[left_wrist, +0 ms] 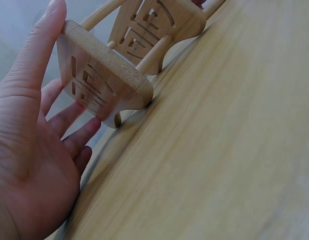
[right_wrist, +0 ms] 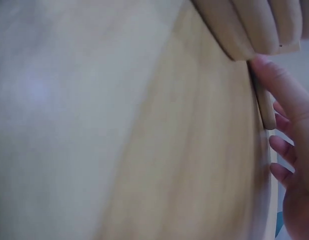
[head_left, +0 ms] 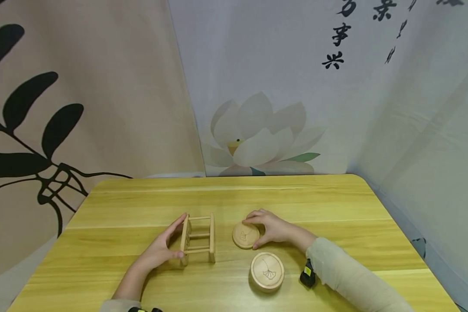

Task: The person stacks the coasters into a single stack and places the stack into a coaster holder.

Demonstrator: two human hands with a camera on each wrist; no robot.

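Observation:
My left hand (head_left: 160, 251) is at the left side of a small wooden coaster rack (head_left: 212, 238), which stands on the table. Its thumb is at the near end of the carved side panel, with the fingers at the far end; in the left wrist view the fingertips touch the panel (left_wrist: 89, 82). To the right, my right hand (head_left: 274, 227) holds a round wooden coaster (head_left: 245, 236) by its edge, thumb near and fingers far. That coaster bears an engraved leaf pattern. Closer to me, a stack of coasters (head_left: 267, 272) shows the same pattern; in the right wrist view it partly hides the held coaster (right_wrist: 265, 102).
The wooden table (head_left: 140, 208) has rounded far corners. Behind it hangs a printed cloth (head_left: 171, 108) with leaves, a lotus and writing. A black strapped device (head_left: 307, 275) is at the right wrist.

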